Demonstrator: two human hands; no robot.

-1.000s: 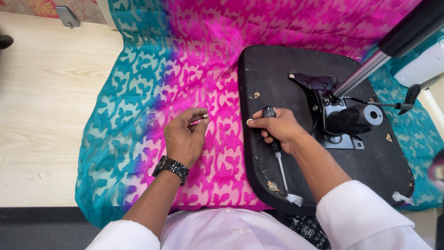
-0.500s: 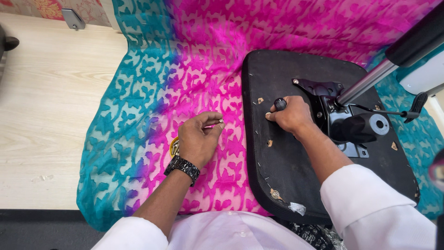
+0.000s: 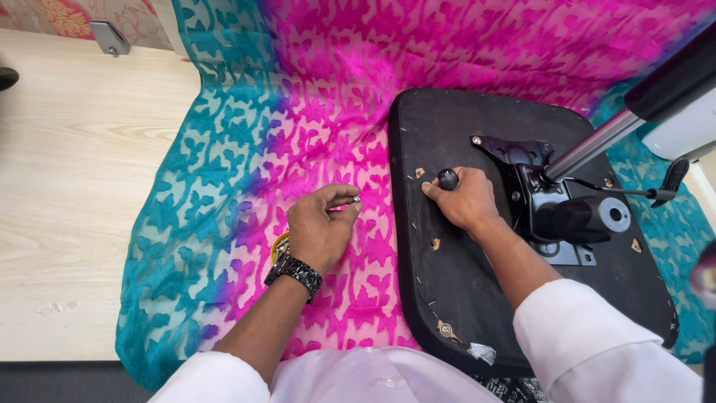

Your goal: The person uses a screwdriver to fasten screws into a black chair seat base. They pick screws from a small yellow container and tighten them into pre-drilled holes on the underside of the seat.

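My left hand (image 3: 322, 227), with a black wristwatch (image 3: 295, 272), rests on the pink and teal patterned cloth (image 3: 224, 194) and pinches a small screw (image 3: 356, 199) between thumb and fingertip. My right hand (image 3: 462, 201) is closed around a screwdriver's black handle (image 3: 447, 178) on the underside of an upturned black chair seat (image 3: 462, 298). The tool's shaft is hidden under my hand. The metal seat mechanism (image 3: 552, 216) with its chrome gas cylinder (image 3: 597, 145) lies just right of that hand.
A light wooden floor (image 3: 67, 201) lies to the left of the cloth. A small yellowish object (image 3: 280, 243) peeks out beside my left wrist. A black lever (image 3: 671, 179) sticks out from the mechanism at the right. Screw holes dot the seat board.
My right hand has slid up the seat toward the mechanism, and the screwdriver shaft is no longer visible. My left hand has shifted slightly right, still pinching the screw.
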